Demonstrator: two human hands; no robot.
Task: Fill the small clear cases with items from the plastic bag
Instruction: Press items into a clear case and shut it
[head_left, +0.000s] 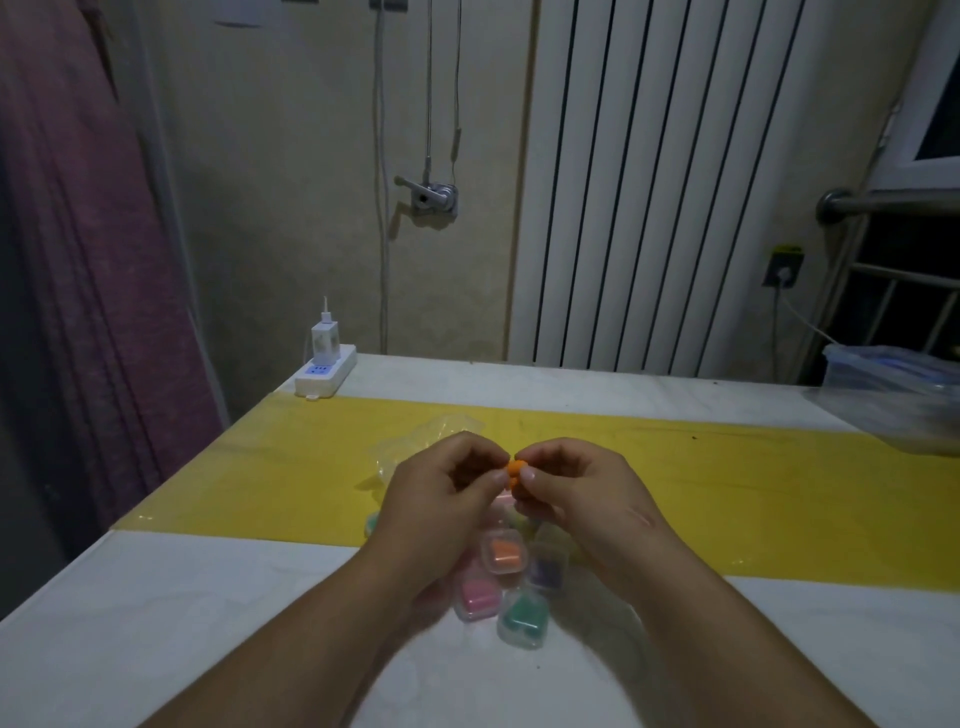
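Note:
Both hands meet above the table and pinch small orange items (514, 470) between their fingertips. My left hand (441, 499) comes in from the left, my right hand (576, 493) from the right. Under them lie several small clear cases: one holds orange pieces (505, 552), one pink (477, 597), one green (521, 618), one purple (545, 569). Further cases are partly hidden by my hands. The crumpled clear plastic bag (415, 441) lies just behind my left hand on the yellow strip.
A yellow strip (727, 483) crosses the white table (156, 623). A white power strip with a charger (324, 369) sits at the far left corner. A clear plastic container (893, 384) stands at the far right edge. A radiator (649, 182) lines the wall behind.

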